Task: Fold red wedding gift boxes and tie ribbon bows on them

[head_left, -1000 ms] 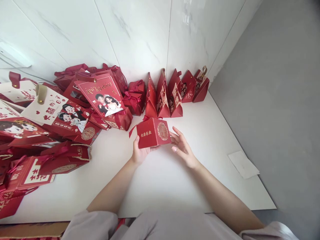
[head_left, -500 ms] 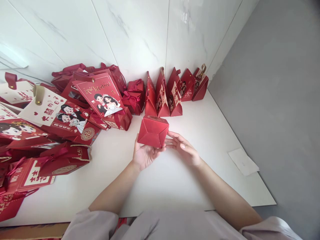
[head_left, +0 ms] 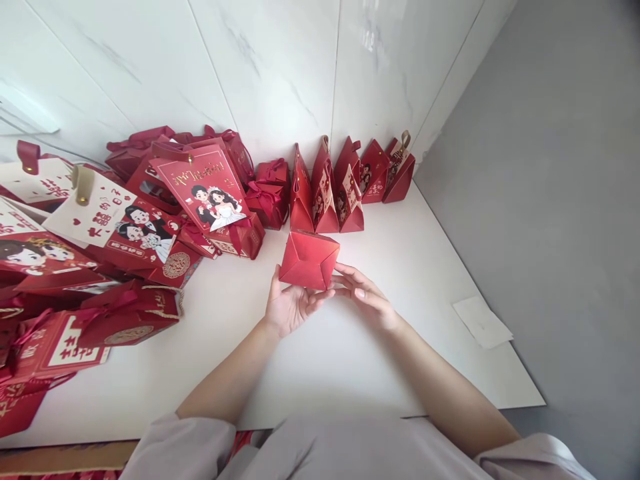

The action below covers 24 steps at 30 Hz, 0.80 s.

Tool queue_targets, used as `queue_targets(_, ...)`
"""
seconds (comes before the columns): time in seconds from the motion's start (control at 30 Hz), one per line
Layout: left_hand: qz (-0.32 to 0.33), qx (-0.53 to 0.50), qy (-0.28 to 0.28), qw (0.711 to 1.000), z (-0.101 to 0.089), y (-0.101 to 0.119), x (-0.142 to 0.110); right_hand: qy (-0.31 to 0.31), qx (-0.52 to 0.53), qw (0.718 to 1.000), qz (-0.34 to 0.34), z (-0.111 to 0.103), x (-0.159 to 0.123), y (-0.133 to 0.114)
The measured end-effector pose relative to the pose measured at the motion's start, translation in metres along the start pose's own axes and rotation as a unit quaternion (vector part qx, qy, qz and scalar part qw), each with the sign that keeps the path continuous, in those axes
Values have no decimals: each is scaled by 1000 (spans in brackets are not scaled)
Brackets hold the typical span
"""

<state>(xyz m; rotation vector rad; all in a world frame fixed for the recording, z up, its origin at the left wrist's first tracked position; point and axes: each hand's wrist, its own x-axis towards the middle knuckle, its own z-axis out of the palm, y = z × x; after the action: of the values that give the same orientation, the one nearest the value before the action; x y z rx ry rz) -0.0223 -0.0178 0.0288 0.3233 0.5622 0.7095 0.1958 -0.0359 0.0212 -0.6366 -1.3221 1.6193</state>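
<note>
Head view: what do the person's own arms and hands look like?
The left sleeve and right sleeve are plain, loose, greyish-mauve, ending around the elbows. Below them the forearms are bare. The left hand and right hand are ungloved, with no watch, bracelet or ring visible.

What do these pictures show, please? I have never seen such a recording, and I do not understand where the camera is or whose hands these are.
There is no machine here. You see one person's bare left hand and right hand. Every picture comes from one camera worn on that person's head, looking forward and down.

The left hand holds a red box of folded card, its creased base facing the camera. The right hand's fingers are at its right edge.

On the smooth white tabletop, a heap of red and white printed gift boxes lies at left, peaked red card boxes stand behind, and flat white paper lies at right.
</note>
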Motion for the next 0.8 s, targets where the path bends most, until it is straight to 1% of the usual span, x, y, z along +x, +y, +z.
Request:
queue_targets(0.1, 3, 5, -5, 1000, 1, 0, -1, -3, 8, 1000, -7, 0, 0, 0)
queue_targets(0.23, 7, 15, -6, 1000, 1, 0, -1, 3, -6, 1000, -1, -1, 0, 1)
queue_targets(0.37, 12, 33, -5, 999, 2, 0, 0, 9, 7, 1000, 0, -1, 0, 2)
queue_targets(0.43, 23, 39, -16, 999, 1, 0, 0, 13, 15, 1000, 0, 0, 0, 1)
queue_targets(0.5, 36, 35, -39, 998, 0, 0, 0, 17, 17, 1000, 2, 1, 0, 0)
queue_targets(0.57, 42, 15, -67, 997, -2, 0, -1, 12, 13, 1000, 3, 3, -1, -2)
queue_targets(0.63, 37, -26, -81, 996, -4, 1, -3, -2, 5, 1000, 0, 4, -2, -4)
queue_targets(0.8, 17, -167, -44, 985, -5, 6, -8, -37, -22, 999, 10, 6, -4, -8)
